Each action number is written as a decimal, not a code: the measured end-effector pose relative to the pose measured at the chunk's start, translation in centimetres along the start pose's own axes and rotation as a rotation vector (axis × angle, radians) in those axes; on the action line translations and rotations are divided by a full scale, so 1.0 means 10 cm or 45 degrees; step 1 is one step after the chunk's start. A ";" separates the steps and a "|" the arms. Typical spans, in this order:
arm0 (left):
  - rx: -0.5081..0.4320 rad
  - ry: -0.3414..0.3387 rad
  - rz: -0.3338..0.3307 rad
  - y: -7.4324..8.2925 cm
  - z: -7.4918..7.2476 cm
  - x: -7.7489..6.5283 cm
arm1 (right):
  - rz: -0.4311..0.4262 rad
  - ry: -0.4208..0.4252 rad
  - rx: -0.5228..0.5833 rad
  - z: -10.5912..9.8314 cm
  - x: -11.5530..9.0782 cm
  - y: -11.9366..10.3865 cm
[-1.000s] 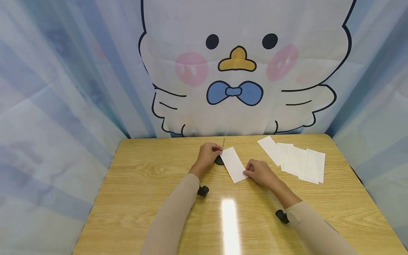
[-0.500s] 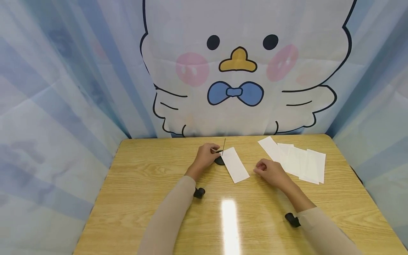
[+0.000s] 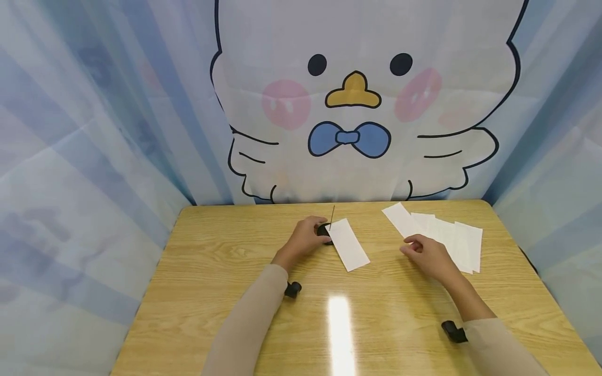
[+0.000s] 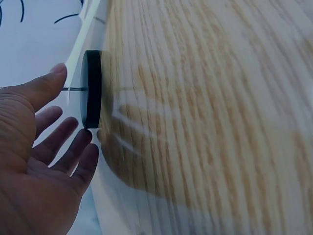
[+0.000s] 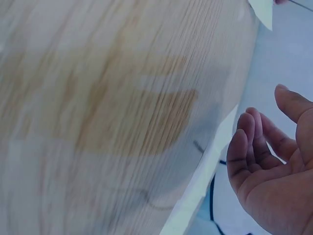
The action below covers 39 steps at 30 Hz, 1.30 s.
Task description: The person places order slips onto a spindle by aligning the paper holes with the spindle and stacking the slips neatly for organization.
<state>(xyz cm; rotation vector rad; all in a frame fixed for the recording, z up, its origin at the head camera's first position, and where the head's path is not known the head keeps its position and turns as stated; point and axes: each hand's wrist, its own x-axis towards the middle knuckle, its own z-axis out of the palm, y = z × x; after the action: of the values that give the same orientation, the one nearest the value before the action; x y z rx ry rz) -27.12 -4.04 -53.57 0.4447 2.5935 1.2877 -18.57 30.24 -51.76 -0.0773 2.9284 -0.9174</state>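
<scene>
A paper spike stands at the back middle of the table, with a round black base (image 4: 92, 90) and a thin upright rod (image 3: 332, 215). One white paper slip (image 3: 349, 245) meets the rod at its upper left corner; whether the rod pierces it I cannot tell. My left hand (image 3: 303, 237) is at the base's left side, fingers loosely bent, a fingertip at or very near the rim in the left wrist view. My right hand (image 3: 428, 256) holds nothing. Its relaxed fingers (image 5: 238, 154) hover by the group of white paper slips (image 3: 447, 235) on the right, covering part of them.
The wooden table (image 3: 211, 313) has a bright reflection (image 3: 340, 334) down its middle. Behind it hangs a curtain (image 3: 348, 172) printed with a cartoon bird. A small black wrist camera (image 3: 453, 331) sits at the right cuff, another (image 3: 292, 290) at the left.
My right hand has let go of the single slip and moved right to the other slips. My left fingers have left the rod and slip corner and come down around the black base.
</scene>
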 end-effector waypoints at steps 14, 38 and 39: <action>0.145 -0.025 0.130 -0.07 0.04 0.01 | 0.111 0.036 -0.027 -0.30 -0.15 0.43; 0.264 0.009 0.110 -0.13 0.08 0.05 | 0.411 0.117 0.003 -0.63 -0.36 1.02; 0.270 0.011 0.108 -0.14 0.08 0.05 | 0.415 0.114 -0.003 -0.64 -0.36 1.04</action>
<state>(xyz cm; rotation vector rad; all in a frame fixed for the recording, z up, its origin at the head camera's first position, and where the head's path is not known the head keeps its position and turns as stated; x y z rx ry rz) -27.54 -4.04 -55.19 0.5928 2.7576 1.0440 -15.74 42.61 -52.26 0.4378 2.8959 -0.8834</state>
